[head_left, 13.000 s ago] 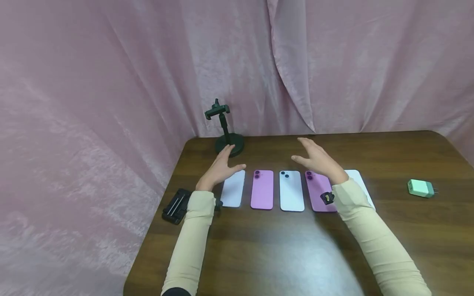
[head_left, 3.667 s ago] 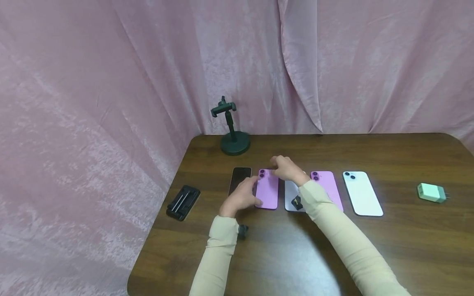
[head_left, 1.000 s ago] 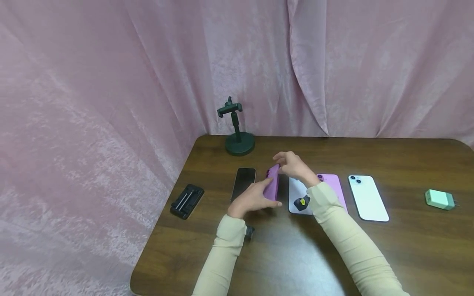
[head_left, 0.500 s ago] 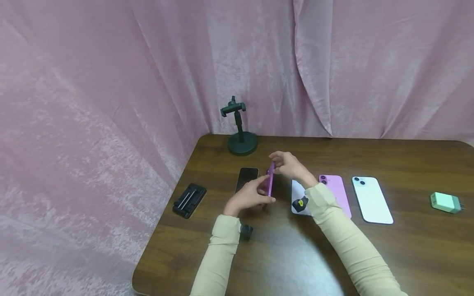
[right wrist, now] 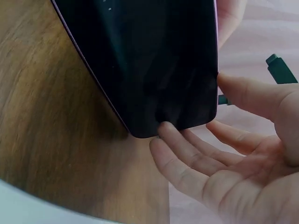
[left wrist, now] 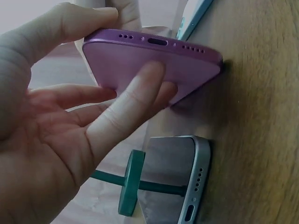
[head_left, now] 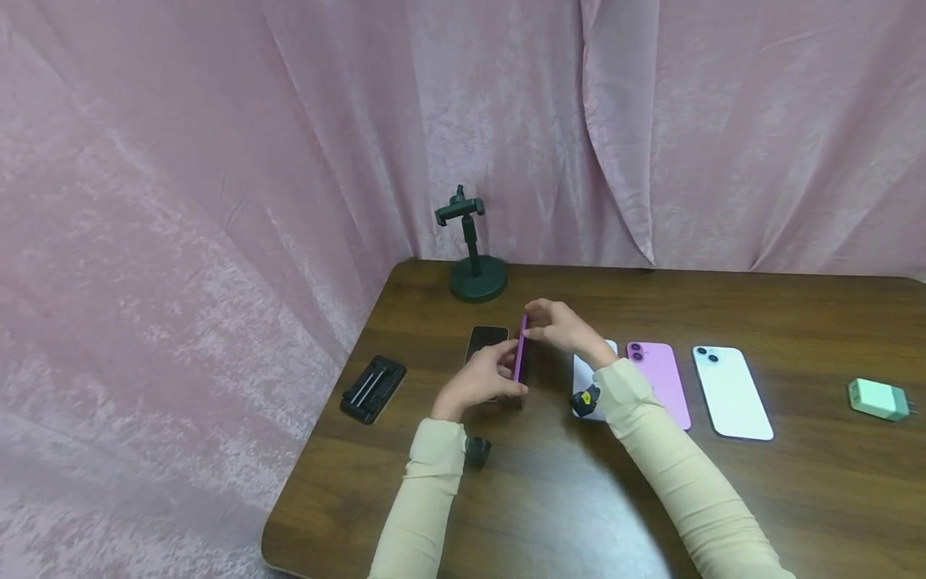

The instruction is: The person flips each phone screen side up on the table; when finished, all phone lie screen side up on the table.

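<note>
Both hands hold a purple phone (head_left: 521, 348), which stands on its long edge. My left hand (head_left: 479, 381) grips its near end; in the left wrist view the thumb lies on the edge near the charging port and the fingers touch the purple back (left wrist: 126, 60). At the far end, my right hand (head_left: 566, 328) holds a corner, with its thumb on the side edge. The dark screen (right wrist: 154, 60) faces the right wrist camera. Left of it, partly behind the left hand, a phone with a black screen (head_left: 488, 338) lies face up.
To the right lie a pale phone (head_left: 582, 372) partly under the right wrist, another purple phone (head_left: 657, 378) and a white phone (head_left: 732, 392), backs up. A green charger (head_left: 878, 399) lies far right. A dark green phone stand (head_left: 477, 278) is behind; a black case (head_left: 373, 390) sits left.
Thirteen seconds ago the hands hovered over a row of back-up phones. The leftmost phone has since turned face up. Over the last second the held purple phone has tilted further onto its edge.
</note>
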Demonstrator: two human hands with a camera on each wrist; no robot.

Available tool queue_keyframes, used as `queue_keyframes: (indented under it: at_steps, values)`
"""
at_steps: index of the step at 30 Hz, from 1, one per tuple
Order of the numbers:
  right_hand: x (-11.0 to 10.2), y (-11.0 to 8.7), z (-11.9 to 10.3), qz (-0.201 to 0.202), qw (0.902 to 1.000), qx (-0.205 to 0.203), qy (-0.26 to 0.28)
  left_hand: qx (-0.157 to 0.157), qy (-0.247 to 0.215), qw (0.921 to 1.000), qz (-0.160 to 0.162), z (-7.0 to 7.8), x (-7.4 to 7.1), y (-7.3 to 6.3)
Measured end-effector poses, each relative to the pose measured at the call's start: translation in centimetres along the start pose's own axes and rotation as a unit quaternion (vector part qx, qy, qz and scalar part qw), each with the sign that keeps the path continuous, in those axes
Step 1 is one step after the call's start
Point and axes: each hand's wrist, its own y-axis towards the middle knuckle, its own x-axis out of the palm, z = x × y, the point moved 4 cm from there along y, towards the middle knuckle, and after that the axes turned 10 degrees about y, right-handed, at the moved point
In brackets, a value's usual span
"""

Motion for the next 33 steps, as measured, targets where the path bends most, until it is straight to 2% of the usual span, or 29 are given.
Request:
queue_keyframes:
  at_steps: [4, 8, 13, 21, 28, 33]
  values:
    - [0.0, -0.2, 0.3, -0.004, 0.9998, 0.016, -0.008, 0.004, -0.012, 0.9999, -0.003, 0.2, 0.2, 0.0]
    - [-0.2, -0.3, 1.1, -0.003, 0.9987, 0.049, -0.009, 0.008, -0.010, 0.9999, -0.004, 0.3, 0.6, 0.4]
    - [-0.3, -0.7, 1.8, 0.015, 0.9968, 0.076, -0.019, 0.012, -0.010, 0.9998, -0.016, 0.4, 1.3, 0.6]
    - [-0.2, -0.9, 1.9, 0.036, 0.9906, 0.079, -0.105, 0.004, 0.034, 0.9993, -0.017, 0.0, 1.6, 0.9]
    - [-0.3, -1.1, 2.3, 0.039, 0.9873, 0.095, -0.122, 0.004, 0.033, 0.9991, -0.027, -0.1, 1.9, 0.9]
    - [-0.4, -1.1, 2.2, 0.047, 0.9857, 0.098, -0.129, 0.003, 0.051, 0.9983, -0.029, -0.2, 2.0, 0.9]
